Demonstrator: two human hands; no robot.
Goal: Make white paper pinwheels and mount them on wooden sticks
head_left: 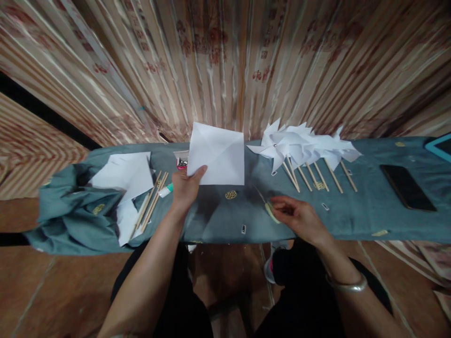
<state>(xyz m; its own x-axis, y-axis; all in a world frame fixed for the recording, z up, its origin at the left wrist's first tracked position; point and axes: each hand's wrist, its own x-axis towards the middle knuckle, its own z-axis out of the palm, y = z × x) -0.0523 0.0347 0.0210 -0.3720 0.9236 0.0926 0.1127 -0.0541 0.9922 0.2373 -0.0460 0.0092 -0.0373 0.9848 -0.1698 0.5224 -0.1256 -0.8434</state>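
My left hand (186, 188) is closed on the lower left corner of a square sheet of white paper (221, 155), thumb on top. Diagonal creases cross the sheet, which is held up above the cloth. To the right, my right hand (299, 216) has its fingers closed at the pale yellow-green handle of a pair of scissors (270, 212). Their thin blades point up and left toward the paper, apart from it. Behind my left hand, a small red and white box (182, 162) with shiny metal bits is partly covered by the sheet.
Several white paper pinwheels (278, 143) on wooden sticks lie overlapped at the back right. Left are loose white sheets (123, 173), wooden sticks (151, 202) and a white and green tube (166, 190). A black phone (407, 188) lies right on the grey-green cloth (211, 220).
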